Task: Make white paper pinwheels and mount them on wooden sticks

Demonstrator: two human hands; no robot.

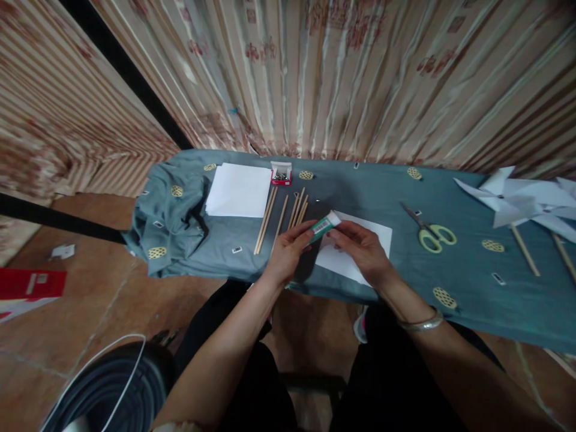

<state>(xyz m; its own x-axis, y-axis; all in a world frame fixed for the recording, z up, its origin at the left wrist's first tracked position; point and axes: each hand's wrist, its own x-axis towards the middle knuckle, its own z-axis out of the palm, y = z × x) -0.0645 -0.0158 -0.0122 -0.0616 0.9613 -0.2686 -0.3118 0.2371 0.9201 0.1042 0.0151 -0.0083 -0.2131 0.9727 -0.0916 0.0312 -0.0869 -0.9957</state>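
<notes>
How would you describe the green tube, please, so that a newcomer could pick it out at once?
Find the blue-grey tablecloth, then look left of the scissors in this view. There the left hand holds the green tube, close beside the right hand. Its green body and barcode set it apart from the white sheet and wooden sticks nearby.

Tube is showing green and white, dark barcode. Tablecloth is showing grey-teal, carrying yellow dark-speckled ovals and small black-and-white rectangles. Paper stack and single sheet are showing plain white, pinwheels likewise. Sticks are showing pale tan. Small box is showing red and white. Scissors are showing yellow-green handles. Curtain is showing beige-brown stripes, reddish motifs. Bangle is showing silver; trousers, black. Floor is showing orange-brown.
</notes>
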